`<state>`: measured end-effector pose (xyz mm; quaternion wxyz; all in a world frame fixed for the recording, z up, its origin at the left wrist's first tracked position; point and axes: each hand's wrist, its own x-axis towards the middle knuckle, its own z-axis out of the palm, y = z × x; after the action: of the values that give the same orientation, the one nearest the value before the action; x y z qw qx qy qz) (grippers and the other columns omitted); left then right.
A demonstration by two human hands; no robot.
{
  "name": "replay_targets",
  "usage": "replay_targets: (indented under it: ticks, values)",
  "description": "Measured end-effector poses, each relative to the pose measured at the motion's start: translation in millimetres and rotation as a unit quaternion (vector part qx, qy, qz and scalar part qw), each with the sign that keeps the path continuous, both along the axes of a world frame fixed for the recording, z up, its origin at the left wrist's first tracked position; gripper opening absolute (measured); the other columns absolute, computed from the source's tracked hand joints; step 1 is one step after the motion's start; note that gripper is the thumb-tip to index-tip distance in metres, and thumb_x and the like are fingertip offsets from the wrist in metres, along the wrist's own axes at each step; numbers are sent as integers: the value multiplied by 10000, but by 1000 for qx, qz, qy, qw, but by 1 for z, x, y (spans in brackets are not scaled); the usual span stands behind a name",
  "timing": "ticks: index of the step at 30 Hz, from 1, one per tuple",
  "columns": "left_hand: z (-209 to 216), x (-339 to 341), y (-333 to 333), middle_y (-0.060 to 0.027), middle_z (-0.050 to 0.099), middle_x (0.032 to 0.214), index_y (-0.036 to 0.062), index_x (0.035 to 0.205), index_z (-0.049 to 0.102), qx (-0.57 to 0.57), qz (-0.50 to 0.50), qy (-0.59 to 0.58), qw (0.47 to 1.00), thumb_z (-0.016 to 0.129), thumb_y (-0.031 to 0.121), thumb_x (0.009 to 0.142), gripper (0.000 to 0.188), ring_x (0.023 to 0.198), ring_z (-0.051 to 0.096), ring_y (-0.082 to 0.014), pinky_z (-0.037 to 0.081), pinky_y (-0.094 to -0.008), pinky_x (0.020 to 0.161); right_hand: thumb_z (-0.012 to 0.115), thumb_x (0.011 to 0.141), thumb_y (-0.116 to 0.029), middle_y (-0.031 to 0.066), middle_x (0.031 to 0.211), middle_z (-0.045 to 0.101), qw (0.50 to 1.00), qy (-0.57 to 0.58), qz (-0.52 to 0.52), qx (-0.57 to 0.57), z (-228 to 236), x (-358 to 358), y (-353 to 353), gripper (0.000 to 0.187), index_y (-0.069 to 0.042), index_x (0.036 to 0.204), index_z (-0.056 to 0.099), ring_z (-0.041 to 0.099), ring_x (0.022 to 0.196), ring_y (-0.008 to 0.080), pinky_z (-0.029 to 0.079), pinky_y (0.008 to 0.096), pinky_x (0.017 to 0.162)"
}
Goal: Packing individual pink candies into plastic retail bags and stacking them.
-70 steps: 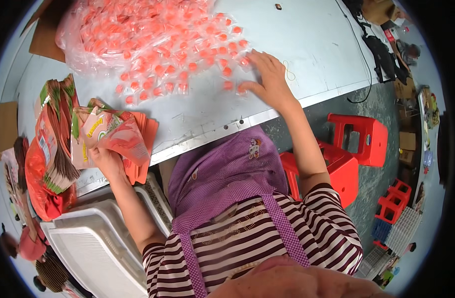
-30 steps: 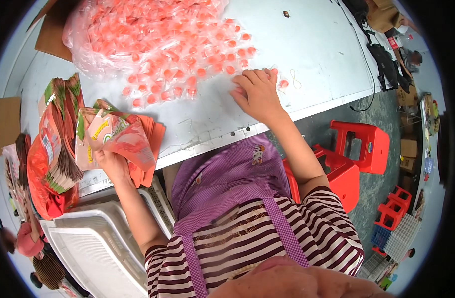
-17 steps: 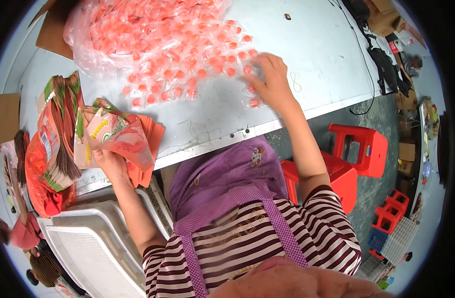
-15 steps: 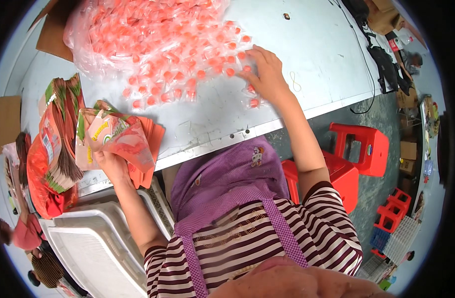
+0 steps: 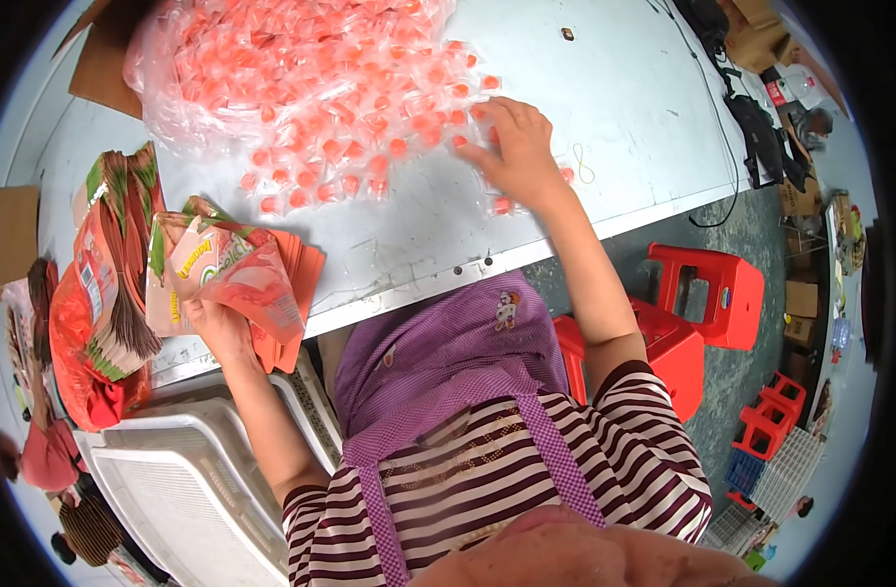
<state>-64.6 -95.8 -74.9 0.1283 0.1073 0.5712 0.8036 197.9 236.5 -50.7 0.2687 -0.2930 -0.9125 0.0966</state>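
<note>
Bench (image 5: 653,98) surface stretches off at 2 o'clock from right hand (image 5: 516,152) and shows between both hands; its front edge (image 5: 423,283) lies at 6. Left hand (image 5: 219,328) grips pouch (image 5: 260,287), 7 o'clock of sweets (image 5: 311,59), long axis roughly 10-to-4, red end toward 4. Right hand unclenched, spread, at sweets' 4 o'clock edge.

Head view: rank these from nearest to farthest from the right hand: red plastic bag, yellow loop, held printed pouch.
1. Yellow loop, just right of the right hand.
2. Held printed pouch, in the left hand.
3. Red plastic bag, at far left.
</note>
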Motion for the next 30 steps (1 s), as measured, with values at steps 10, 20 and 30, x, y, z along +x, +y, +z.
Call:
replay_targets:
  ticks: [10, 20, 30]
  values:
    - [5, 3, 3, -116, 600, 986, 3, 1022, 509, 5, 9, -7, 1000, 565, 10, 842, 188, 879, 612, -199, 522, -335, 786, 649, 779, -311, 100, 1149, 531, 997, -63, -11, -30, -2, -5, 1, 390, -58, 1062, 557, 438, 1120, 267, 253, 403, 982]
    - [6, 4, 5, -110, 596, 959, -7, 978, 510, 11, 9, -4, 1000, 559, 20, 856, 134, 817, 604, -181, 517, -314, 740, 610, 829, -350, 139, 1241, 480, 996, -52, 32, 70, -5, -13, 27, 376, -156, 1149, 578, 403, 1179, 320, 212, 458, 1048]
    - [0, 0, 1, -102, 604, 1004, -6, 1064, 532, 29, -34, 3, 999, 559, 40, 872, 199, 870, 606, -181, 512, -317, 770, 611, 828, -283, 118, 1066, 546, 997, -45, 59, -8, 0, 2, 31, 249, -100, 995, 630, 491, 1069, 268, 250, 428, 1047]
